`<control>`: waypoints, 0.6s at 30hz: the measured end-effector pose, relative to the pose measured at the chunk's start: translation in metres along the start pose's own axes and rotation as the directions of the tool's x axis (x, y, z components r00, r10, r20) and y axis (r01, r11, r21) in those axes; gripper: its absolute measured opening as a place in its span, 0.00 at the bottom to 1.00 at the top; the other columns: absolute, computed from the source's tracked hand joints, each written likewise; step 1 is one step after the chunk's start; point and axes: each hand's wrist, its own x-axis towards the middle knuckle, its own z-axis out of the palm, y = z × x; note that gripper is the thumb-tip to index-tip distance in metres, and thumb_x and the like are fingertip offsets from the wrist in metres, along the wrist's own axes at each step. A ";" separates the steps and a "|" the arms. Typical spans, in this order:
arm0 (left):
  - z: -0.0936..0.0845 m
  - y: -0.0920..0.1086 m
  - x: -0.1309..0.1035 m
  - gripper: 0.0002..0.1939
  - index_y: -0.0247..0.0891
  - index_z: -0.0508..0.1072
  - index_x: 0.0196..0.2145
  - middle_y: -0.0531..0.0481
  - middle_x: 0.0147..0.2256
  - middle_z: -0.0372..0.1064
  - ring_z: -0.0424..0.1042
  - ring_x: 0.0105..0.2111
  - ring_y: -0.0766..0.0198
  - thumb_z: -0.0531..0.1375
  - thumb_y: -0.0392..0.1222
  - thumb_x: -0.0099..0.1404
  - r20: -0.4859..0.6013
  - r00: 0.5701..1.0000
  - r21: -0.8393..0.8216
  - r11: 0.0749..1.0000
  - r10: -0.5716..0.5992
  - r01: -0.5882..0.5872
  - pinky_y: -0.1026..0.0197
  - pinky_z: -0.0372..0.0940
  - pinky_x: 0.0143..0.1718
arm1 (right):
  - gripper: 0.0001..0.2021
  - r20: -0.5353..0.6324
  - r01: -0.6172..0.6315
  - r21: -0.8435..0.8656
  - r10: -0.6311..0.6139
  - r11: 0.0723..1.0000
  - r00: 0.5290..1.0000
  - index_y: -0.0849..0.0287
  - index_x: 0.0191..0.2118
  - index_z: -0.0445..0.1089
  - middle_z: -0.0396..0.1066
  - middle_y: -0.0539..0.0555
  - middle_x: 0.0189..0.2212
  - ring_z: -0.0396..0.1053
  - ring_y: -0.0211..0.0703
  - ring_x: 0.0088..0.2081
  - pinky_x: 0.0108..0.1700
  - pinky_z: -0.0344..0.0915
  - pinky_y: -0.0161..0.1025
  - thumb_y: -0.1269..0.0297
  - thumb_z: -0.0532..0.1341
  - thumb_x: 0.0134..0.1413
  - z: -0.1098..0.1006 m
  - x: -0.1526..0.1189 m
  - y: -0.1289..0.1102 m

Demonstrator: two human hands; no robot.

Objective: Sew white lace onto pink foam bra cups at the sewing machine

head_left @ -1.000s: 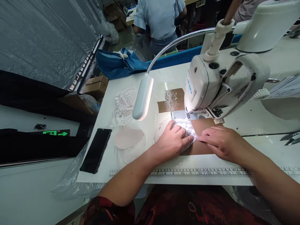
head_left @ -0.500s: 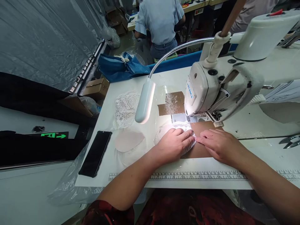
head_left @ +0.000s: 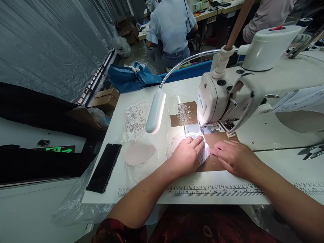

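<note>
A white lace piece lies under the needle of a sewing machine, its scalloped edge curving around the lit presser foot. My left hand rests flat on this lace, fingers stretched toward the needle. My right hand is closed, with its index fingertip and thumb at the lace's right edge; the other fingers are curled. Brown board shows beneath the lace and under my right hand. Whatever part of the lace lies below my left palm is hidden.
On the left are another lace piece, a beige oval pad and a black phone. A lamp hangs over the table. Metal snips lie far right. A printed ruler lines the front edge. A person sits beyond.
My left fingers have drawn back a little to the left, uncovering more lace between the hands. My right hand stays at the lace edge. The view has shifted slightly.
</note>
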 end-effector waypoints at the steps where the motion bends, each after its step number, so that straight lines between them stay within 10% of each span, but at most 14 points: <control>1: -0.001 0.000 0.000 0.28 0.23 0.67 0.57 0.36 0.60 0.61 0.68 0.40 0.53 0.53 0.33 0.59 -0.009 1.000 -0.008 1.000 -0.003 0.003 0.51 0.68 0.41 | 0.14 -0.008 -0.008 -0.005 0.007 1.000 1.000 0.60 0.31 0.74 0.64 0.52 0.24 0.55 0.41 0.28 0.31 0.51 0.38 0.74 0.52 0.61 0.000 0.000 0.000; 18: -0.006 -0.029 0.008 0.26 0.26 0.67 0.58 0.40 0.60 0.62 0.65 0.44 0.53 0.53 0.32 0.61 -0.015 0.993 -0.001 0.993 0.118 -0.118 0.50 0.65 0.49 | 0.15 -0.056 -0.022 -0.068 0.018 0.997 0.998 0.60 0.38 0.76 0.67 0.52 0.25 0.58 0.42 0.29 0.32 0.52 0.39 0.76 0.52 0.59 0.009 0.009 0.001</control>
